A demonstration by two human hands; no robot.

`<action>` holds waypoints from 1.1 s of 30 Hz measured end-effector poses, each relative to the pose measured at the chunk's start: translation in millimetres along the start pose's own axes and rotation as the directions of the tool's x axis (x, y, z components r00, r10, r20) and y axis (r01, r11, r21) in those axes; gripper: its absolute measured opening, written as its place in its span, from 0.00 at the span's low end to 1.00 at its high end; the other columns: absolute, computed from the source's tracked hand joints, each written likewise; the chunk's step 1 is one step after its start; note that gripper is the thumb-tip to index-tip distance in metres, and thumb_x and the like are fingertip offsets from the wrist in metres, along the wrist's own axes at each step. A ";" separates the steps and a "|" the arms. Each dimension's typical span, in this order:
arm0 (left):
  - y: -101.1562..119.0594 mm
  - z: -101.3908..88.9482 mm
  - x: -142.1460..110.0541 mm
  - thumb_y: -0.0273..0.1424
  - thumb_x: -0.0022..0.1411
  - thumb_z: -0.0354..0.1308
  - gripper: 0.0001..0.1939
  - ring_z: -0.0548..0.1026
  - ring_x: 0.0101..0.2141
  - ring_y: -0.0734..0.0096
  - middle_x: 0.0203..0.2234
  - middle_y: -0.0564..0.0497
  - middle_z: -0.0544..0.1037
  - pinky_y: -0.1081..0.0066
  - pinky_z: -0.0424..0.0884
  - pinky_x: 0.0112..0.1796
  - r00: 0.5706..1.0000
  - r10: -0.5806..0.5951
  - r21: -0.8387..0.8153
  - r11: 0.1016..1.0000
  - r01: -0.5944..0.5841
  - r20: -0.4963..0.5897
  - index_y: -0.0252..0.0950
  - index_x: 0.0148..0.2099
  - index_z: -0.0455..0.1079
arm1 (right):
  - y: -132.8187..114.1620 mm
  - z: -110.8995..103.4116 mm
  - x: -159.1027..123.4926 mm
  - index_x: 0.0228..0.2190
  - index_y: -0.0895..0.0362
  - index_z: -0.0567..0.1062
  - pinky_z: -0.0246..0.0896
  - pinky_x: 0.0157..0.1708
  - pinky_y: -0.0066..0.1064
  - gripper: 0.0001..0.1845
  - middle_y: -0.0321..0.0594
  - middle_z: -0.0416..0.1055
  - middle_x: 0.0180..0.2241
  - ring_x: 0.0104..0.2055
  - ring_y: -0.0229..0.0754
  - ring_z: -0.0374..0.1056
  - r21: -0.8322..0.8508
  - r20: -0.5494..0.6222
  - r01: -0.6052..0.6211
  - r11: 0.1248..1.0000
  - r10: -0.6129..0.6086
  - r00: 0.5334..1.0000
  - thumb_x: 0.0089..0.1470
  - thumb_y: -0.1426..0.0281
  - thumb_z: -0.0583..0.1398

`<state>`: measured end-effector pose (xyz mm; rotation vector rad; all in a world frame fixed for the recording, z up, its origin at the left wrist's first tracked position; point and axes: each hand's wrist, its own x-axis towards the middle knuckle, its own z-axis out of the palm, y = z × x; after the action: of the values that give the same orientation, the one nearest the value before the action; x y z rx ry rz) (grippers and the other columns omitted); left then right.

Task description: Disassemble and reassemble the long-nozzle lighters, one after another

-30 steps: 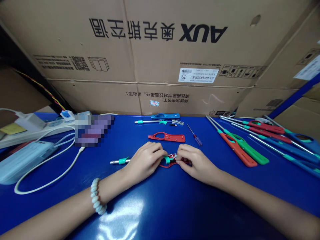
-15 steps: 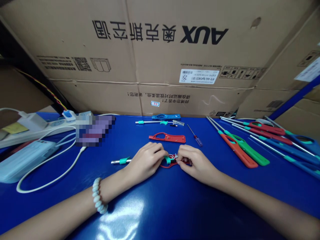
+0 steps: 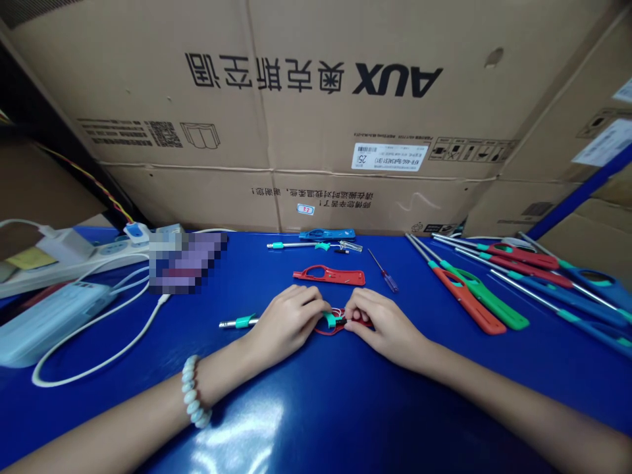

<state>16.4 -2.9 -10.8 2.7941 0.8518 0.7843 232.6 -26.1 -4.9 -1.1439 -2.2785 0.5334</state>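
Observation:
Under my hands lies an opened red lighter half-shell (image 3: 326,331) with a green trigger (image 3: 330,320), white wires and a black igniter piece (image 3: 341,321) at its middle. My left hand (image 3: 291,319) is closed, thumb and forefinger pinching at the green trigger. From beneath it a metal lighter tube (image 3: 228,324) with a green collar (image 3: 245,321) sticks out to the left. My right hand (image 3: 388,322) is closed too, its fingertips pinching at the right end of the black piece. My fingers and palm cover most of the shell's right part.
Beyond my hands lie another red shell half (image 3: 330,275), a blue shell half (image 3: 326,234), a loose tube assembly (image 3: 301,245) and a screwdriver (image 3: 384,271). Several long lighters (image 3: 467,296) rest at right. A power bank (image 3: 54,322), cable and power strip (image 3: 113,249) sit left; cardboard (image 3: 316,131) stands behind.
My right fingers have shifted slightly at the black piece, and the white end above it is now covered. My left hand keeps its pinch. The view tilts slightly.

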 end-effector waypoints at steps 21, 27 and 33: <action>0.5 -2.0 -1.5 0.24 0.68 0.46 0.09 0.69 0.35 0.67 0.36 0.49 0.73 0.68 0.63 0.36 0.999 -0.052 -0.093 0.994 0.051 -0.008 0.35 0.44 0.68 | -2.9 -1.5 -0.9 0.30 0.56 0.63 0.55 0.30 0.28 0.09 0.35 0.63 0.29 0.30 0.38 0.60 0.033 0.021 -0.023 0.999 0.023 1.000 0.56 0.81 0.56; -0.1 -3.0 -1.3 0.24 0.68 0.46 0.10 0.70 0.35 0.67 0.36 0.49 0.73 0.67 0.65 0.37 0.998 -0.056 -0.129 0.990 0.054 -0.012 0.35 0.44 0.68 | -2.4 -1.3 -0.5 0.30 0.55 0.64 0.54 0.29 0.28 0.09 0.35 0.63 0.29 0.29 0.38 0.59 0.034 0.008 -0.014 0.999 0.014 1.000 0.56 0.81 0.55; -1.1 -4.2 -1.2 0.23 0.67 0.46 0.10 0.70 0.35 0.67 0.36 0.48 0.73 0.67 0.66 0.37 0.998 -0.063 -0.162 0.985 0.060 -0.013 0.35 0.43 0.68 | -1.4 -1.7 -0.9 0.30 0.55 0.64 0.54 0.28 0.27 0.09 0.34 0.63 0.28 0.28 0.37 0.59 0.050 0.003 -0.025 0.998 0.025 1.000 0.56 0.81 0.55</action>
<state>12.8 -2.7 -8.0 2.6104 0.8336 0.8312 233.3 -27.5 -3.1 -1.1490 -2.2430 0.5978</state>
